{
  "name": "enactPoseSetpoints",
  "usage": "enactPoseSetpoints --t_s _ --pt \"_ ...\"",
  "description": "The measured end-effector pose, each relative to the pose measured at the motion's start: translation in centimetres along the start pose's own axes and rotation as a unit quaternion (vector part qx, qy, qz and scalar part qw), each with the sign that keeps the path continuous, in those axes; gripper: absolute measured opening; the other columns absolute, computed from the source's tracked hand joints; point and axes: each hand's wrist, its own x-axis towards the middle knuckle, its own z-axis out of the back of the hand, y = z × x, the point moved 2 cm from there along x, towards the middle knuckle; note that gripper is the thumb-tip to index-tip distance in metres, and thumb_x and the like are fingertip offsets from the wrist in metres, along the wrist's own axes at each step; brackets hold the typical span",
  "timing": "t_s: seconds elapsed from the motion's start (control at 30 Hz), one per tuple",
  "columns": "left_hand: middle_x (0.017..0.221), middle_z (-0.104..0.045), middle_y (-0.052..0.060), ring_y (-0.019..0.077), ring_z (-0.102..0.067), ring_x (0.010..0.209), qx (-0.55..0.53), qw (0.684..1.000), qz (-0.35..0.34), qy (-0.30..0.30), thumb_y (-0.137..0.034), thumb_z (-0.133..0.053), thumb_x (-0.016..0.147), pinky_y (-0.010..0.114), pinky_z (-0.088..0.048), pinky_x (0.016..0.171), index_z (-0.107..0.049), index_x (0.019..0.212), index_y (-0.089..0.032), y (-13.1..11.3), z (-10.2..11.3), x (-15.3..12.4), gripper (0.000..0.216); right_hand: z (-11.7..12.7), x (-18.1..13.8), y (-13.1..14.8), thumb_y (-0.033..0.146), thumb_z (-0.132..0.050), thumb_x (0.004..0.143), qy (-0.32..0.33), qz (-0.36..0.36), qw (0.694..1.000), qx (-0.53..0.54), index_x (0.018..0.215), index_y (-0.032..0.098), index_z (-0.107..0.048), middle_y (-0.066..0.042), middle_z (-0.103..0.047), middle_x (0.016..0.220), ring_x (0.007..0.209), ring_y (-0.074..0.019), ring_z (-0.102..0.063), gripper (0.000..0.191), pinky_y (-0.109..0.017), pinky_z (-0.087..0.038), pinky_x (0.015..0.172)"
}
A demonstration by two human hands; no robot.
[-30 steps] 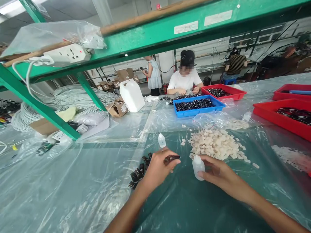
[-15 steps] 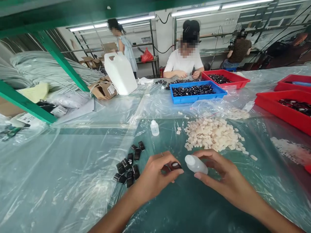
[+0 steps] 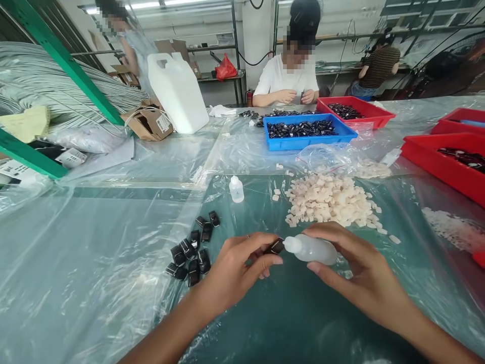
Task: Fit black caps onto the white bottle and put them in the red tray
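Between the thumb and fingers of my left hand [image 3: 246,260] is a small black plastic part [image 3: 275,246] with a shiny edge. My right hand [image 3: 350,258] grips a translucent white squeeze bottle [image 3: 316,248], tipped on its side. Its nozzle points left and meets the black part's edge; whether they touch I cannot tell. Left of my left hand lies a loose group of similar black parts [image 3: 193,250]. Beyond my right hand spreads a heap of small cream-coloured pieces [image 3: 329,199]. A second small squeeze bottle [image 3: 236,190] stands upright further back.
A blue tray [image 3: 310,143] and a red tray [image 3: 375,120] of black parts stand at the back. Another red tray [image 3: 435,156] is at the right. A white jug [image 3: 180,96] and a torn carton [image 3: 147,121] are back left. A person [image 3: 288,76] sits opposite.
My right hand has turned the bottle more level and brought its nozzle left to the black part. My left hand has tilted that part. The view has shifted slightly.
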Motion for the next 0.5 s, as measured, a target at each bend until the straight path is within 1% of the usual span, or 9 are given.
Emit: enactPoseSetpoints --t_s 0.1,0.17,0.27,0.37,0.43,0.5 --pt "0.079 -0.067 -0.002 0.0133 -0.065 0.064 0.011 1.0 -0.021 -0.014 -0.014 -0.058 0.104 0.023 -0.053 0.061 -0.068 0.119 -0.023 -0.4 0.0 -0.1 0.02 0.5 0.0 0.2 0.03 -0.068 0.099 -0.016 0.013 1.0 -0.014 0.131 0.042 -0.058 0.0 -0.062 0.131 0.121 -0.0217 -0.06 0.036 -0.028 -0.054 0.09" --pt "0.085 -0.069 -0.001 0.014 -0.066 0.067 0.016 0.999 -0.036 -0.025 -0.013 -0.058 0.104 0.024 -0.052 0.062 -0.067 0.121 -0.025 -0.7 -0.1 -0.2 0.023 0.7 0.0 0.4 0.029 -0.068 0.099 -0.022 0.026 0.999 -0.027 0.132 0.043 -0.059 0.0 -0.062 0.13 0.121 -0.0214 -0.06 0.037 -0.029 -0.053 0.092" --pt "0.102 -0.072 0.002 0.0171 -0.069 0.085 0.021 0.997 -0.062 -0.046 -0.009 -0.059 0.102 0.025 -0.054 0.069 -0.066 0.126 -0.031 -1.1 -0.2 -0.4 0.033 0.9 -0.2 0.7 0.025 -0.068 0.098 -0.019 0.041 0.998 -0.045 0.134 0.044 -0.059 0.0 -0.062 0.13 0.121 -0.021 -0.06 0.042 -0.029 -0.054 0.094" --pt "0.11 -0.074 0.003 0.0211 -0.069 0.103 0.039 0.993 -0.085 -0.074 -0.004 -0.061 0.1 0.028 -0.054 0.08 -0.066 0.127 -0.032 -1.3 -0.1 -0.5 0.039 1.3 -0.4 1.2 0.022 -0.069 0.096 -0.039 0.057 0.996 -0.053 0.135 0.041 -0.059 -0.003 -0.064 0.126 0.117 -0.0225 -0.062 0.044 -0.031 -0.056 0.09" --pt "0.11 -0.076 0.003 0.0211 -0.07 0.104 0.051 0.991 -0.092 -0.088 -0.001 -0.063 0.098 0.029 -0.054 0.083 -0.067 0.127 -0.031 -1.3 0.0 -0.5 0.042 1.6 -0.5 1.6 0.022 -0.07 0.095 -0.062 0.071 0.994 -0.061 0.133 0.037 -0.06 -0.004 -0.066 0.122 0.114 -0.0235 -0.063 0.043 -0.032 -0.057 0.087" --pt "0.111 -0.077 0.003 0.0201 -0.071 0.101 0.056 0.989 -0.094 -0.098 0.0 -0.064 0.097 0.028 -0.055 0.082 -0.068 0.129 -0.031 -1.3 0.0 -0.4 0.045 1.9 -0.4 2.0 0.019 -0.071 0.094 -0.072 0.088 0.991 -0.067 0.132 0.033 -0.06 -0.005 -0.068 0.119 0.112 -0.0233 -0.065 0.042 -0.032 -0.058 0.084"
